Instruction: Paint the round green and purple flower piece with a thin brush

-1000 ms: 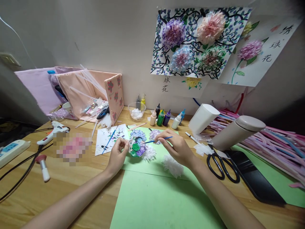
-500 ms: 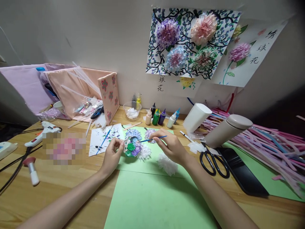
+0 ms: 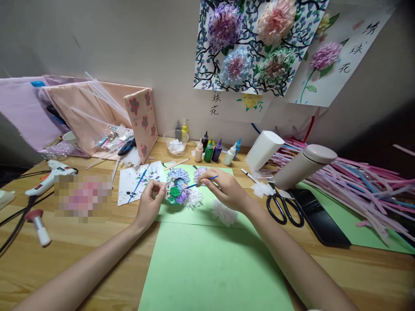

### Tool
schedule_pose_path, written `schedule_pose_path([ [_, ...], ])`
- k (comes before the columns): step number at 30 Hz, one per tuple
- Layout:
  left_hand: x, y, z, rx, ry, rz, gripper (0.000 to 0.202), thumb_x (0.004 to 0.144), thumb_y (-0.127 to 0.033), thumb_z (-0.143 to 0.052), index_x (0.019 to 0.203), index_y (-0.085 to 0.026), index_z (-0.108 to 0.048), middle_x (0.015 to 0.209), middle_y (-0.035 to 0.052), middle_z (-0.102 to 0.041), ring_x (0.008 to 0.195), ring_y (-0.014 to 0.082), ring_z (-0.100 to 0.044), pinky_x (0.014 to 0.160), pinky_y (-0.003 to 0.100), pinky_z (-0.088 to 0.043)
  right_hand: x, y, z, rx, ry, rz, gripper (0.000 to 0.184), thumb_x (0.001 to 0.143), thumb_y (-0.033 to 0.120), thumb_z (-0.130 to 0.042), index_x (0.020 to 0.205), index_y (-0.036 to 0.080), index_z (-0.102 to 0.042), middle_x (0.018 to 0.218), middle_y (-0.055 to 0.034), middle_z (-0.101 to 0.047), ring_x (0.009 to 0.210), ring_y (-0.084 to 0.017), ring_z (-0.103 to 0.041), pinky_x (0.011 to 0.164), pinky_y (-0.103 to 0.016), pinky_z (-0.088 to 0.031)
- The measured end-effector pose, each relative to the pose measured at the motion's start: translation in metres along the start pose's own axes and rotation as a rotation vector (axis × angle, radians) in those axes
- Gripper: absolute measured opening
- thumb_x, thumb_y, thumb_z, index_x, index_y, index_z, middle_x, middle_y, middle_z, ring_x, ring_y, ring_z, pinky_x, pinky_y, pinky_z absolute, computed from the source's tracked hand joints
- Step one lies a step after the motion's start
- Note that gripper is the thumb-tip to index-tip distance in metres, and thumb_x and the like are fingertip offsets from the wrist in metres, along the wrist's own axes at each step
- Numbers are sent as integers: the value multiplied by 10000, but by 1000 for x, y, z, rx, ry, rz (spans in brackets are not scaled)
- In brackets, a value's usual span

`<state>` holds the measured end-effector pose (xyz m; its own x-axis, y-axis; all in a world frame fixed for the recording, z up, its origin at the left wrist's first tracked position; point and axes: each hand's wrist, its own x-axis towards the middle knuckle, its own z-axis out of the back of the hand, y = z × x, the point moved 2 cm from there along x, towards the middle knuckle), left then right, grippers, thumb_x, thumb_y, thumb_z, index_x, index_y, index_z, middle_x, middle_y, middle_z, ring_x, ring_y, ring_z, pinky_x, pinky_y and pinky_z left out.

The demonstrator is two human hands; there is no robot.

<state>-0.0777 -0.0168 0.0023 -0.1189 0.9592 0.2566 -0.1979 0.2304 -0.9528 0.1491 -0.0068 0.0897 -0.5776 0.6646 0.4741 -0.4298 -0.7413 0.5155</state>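
Note:
My left hand [image 3: 150, 203] pinches the left edge of a small round paint palette [image 3: 176, 194] with green, blue and purple paint. My right hand [image 3: 226, 190] is closed on a thin blue paintbrush [image 3: 202, 182] whose tip points left into the palette. Both hands hover over a light green sheet [image 3: 207, 211] on the wooden table. White tissue-paper flowers [image 3: 224, 213] lie on the sheet beside my right wrist, and a purple-tinted flower [image 3: 178, 174] lies just behind the palette.
Small paint bottles [image 3: 214, 150] and a clear bowl [image 3: 175, 141] stand by the wall. Black scissors [image 3: 284, 209], a beige flask [image 3: 303, 166], a white cup [image 3: 264, 149] and pink pipe cleaners [image 3: 363, 181] lie right. A glue gun [image 3: 48, 177] and spattered paper [image 3: 140, 181] lie left.
The view has shifted, so everything sits a little lower and further left in the picture. My hands keep the same hold on palette and brush; the brush tip stays at the palette.

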Motion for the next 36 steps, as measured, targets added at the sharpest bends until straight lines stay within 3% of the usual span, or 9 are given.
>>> schedule_pose_path([
  [7, 1, 2, -1, -13, -7, 16, 263, 774, -436, -580, 729, -199, -476, 700, -9, -511, 663, 134, -498, 625, 244, -405, -1, -1, 3, 21, -63, -3, 267, 953, 293, -341, 906, 192, -584, 863, -47, -649, 819, -148, -587, 748, -278, -463],
  [13, 0, 2, 0, -7, -4, 5, 244, 781, -416, -577, 721, -203, -474, 704, -11, -522, 665, 133, -499, 624, 241, -402, -1, 0, 0, -11, 23, -1, 273, 953, 295, -339, 881, 189, -580, 849, -49, -652, 835, -157, -588, 756, -286, -458],
  [18, 0, 1, 0, -8, 10, -11, 204, 808, -375, -559, 740, -202, -476, 720, -12, -523, 673, 127, -496, 634, 237, -405, -1, -1, 1, 42, -59, 6, 257, 954, 275, -340, 880, 189, -570, 853, -42, -644, 821, -141, -589, 752, -269, -459],
  [26, 0, 1, 0, -5, 0, -15, 224, 793, -394, -572, 735, -201, -474, 730, -9, -539, 677, 129, -509, 626, 236, -407, 0, -2, -4, -21, -8, -9, 265, 955, 288, -335, 865, 180, -559, 843, -53, -645, 805, -151, -592, 723, -267, -453],
  [33, 0, 1, 0, 6, 7, -12, 219, 811, -382, -562, 738, -198, -467, 719, -16, -530, 665, 119, -499, 615, 221, -398, -2, -4, -2, 27, -111, 51, 226, 951, 255, -357, 879, 176, -556, 816, -36, -644, 769, -122, -598, 711, -233, -459],
  [36, 0, 0, -1, 5, 6, -9, 221, 807, -384, -566, 737, -197, -474, 721, -13, -537, 664, 119, -503, 605, 219, -395, -1, -5, -4, -16, -79, 59, 245, 952, 265, -352, 862, 169, -559, 808, -44, -645, 762, -130, -595, 702, -242, -458],
])
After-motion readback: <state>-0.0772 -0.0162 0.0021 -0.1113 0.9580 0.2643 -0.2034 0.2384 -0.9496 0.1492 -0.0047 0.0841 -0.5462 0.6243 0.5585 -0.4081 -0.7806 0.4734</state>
